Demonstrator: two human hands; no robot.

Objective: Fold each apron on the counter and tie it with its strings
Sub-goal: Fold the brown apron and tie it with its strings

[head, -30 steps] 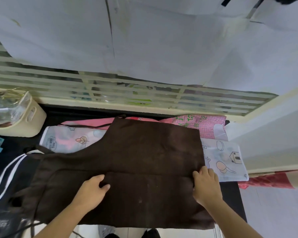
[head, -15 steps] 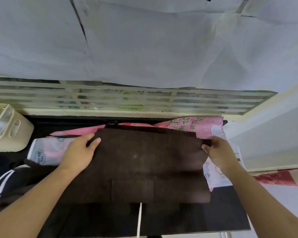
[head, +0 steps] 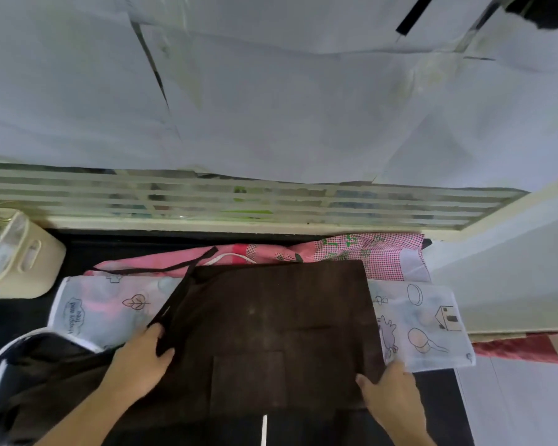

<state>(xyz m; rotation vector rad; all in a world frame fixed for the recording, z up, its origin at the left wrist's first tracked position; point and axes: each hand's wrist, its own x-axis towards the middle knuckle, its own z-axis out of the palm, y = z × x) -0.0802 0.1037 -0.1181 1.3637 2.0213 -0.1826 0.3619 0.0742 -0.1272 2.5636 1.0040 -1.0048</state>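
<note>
- A cream basket (head: 29, 262) at the far left holds something clear.
- The brown apron (head: 271, 320) lies folded on the counter (head: 438, 410), over other aprons.
- The left hand (head: 139, 362) pinches its string (head: 171, 309).
- The right hand (head: 390, 397) grips its corner.

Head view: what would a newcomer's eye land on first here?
The dark brown apron, folded flat mid-counter, dominates. The left hand grips its left edge by a dark strap, and the right hand holds its near right corner. Under it lie a pale cartoon-print apron and a pink checked apron by the wall.
</note>
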